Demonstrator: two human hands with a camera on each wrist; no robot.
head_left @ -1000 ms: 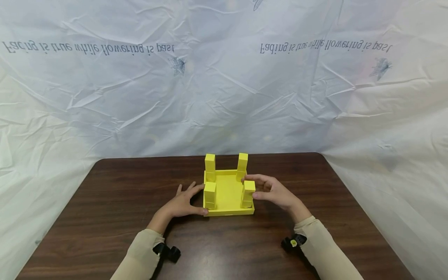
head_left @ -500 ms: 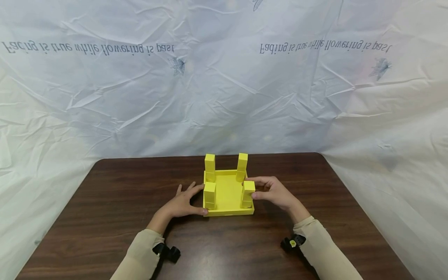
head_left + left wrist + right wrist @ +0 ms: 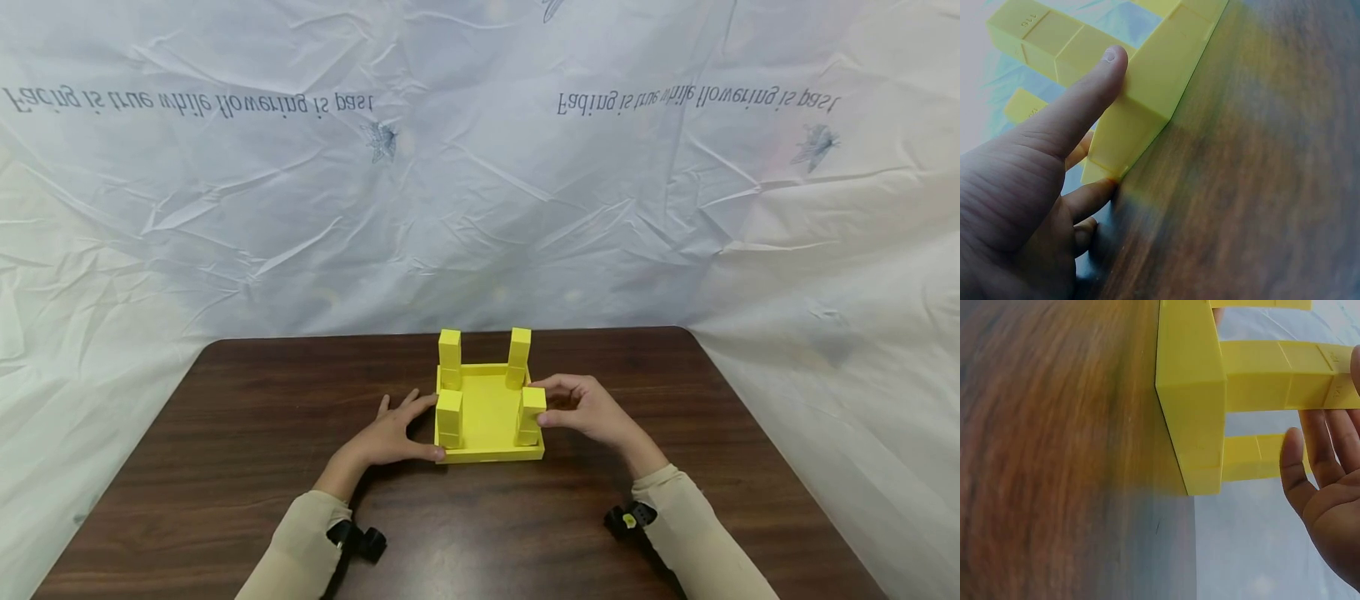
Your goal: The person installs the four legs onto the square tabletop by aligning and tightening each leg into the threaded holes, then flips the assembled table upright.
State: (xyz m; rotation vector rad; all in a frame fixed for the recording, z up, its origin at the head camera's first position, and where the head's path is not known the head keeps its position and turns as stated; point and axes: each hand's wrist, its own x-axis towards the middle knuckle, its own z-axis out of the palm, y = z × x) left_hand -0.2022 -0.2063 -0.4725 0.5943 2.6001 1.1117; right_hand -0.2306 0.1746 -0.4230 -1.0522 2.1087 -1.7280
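A yellow square tray [image 3: 487,457] with a low rim lies on the table, and a square yellow post stands upright at each corner. My left hand [image 3: 387,433] holds the tray's near left corner, thumb on the front wall and fingers along the left side, beside the near left post [image 3: 450,417]. My right hand [image 3: 596,414] holds the near right post [image 3: 531,412] near its top, thumb on the near side and fingers behind. In the right wrist view that post [image 3: 1260,375] shows seams across it and small marks near its top; the fingertips are partly hidden.
The dark wood table [image 3: 480,533] has rounded far corners. Behind it hangs a creased white printed sheet [image 3: 480,208], which also comes down along both sides. Two far posts [image 3: 519,350] rise from the tray's back corners.
My right hand has shifted slightly left, its thumb now closer against the near right post. The left hand stays where it was, and the tray has barely moved.
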